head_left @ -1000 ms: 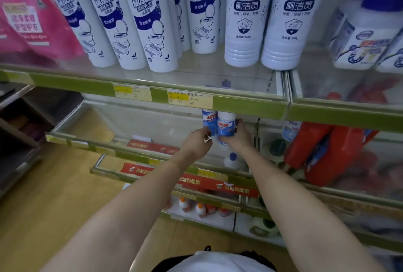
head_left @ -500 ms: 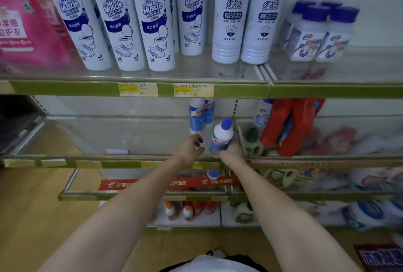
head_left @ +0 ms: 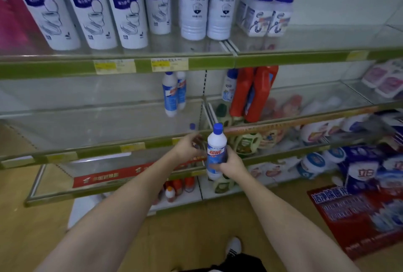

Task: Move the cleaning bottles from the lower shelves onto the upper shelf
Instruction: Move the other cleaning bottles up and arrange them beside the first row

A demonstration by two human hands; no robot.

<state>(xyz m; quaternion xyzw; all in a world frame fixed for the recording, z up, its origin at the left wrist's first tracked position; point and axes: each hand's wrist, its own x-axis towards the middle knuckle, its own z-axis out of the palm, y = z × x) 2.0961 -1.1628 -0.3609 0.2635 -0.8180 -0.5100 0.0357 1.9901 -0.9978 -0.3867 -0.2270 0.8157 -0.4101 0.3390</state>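
My right hand (head_left: pixel 231 164) grips a white cleaning bottle (head_left: pixel 216 143) with a blue cap and a blue and red label. It holds the bottle upright in front of the second shelf's green edge (head_left: pixel 98 152). My left hand (head_left: pixel 189 147) is just left of the bottle with its fingers spread and holds nothing. Two matching bottles (head_left: pixel 170 95) stand at the back of the glass middle shelf. A small blue cap (head_left: pixel 192 126) shows through the glass behind my left hand. The upper shelf (head_left: pixel 54 69) carries tall white bottles (head_left: pixel 128 10).
Blue-capped jars (head_left: pixel 267 12) stand on the upper shelf with bare glass to their right. Red jugs (head_left: pixel 253 93) and green-labelled jugs (head_left: pixel 246 143) fill the right bays. Small orange bottles (head_left: pixel 177 186) sit on the bottom shelf. A red floor poster (head_left: pixel 353 217) lies at the right.
Both hands have left the two bottles on the middle shelf. My right hand now holds another bottle, lower and nearer to me. The view has pulled back and shifted right.
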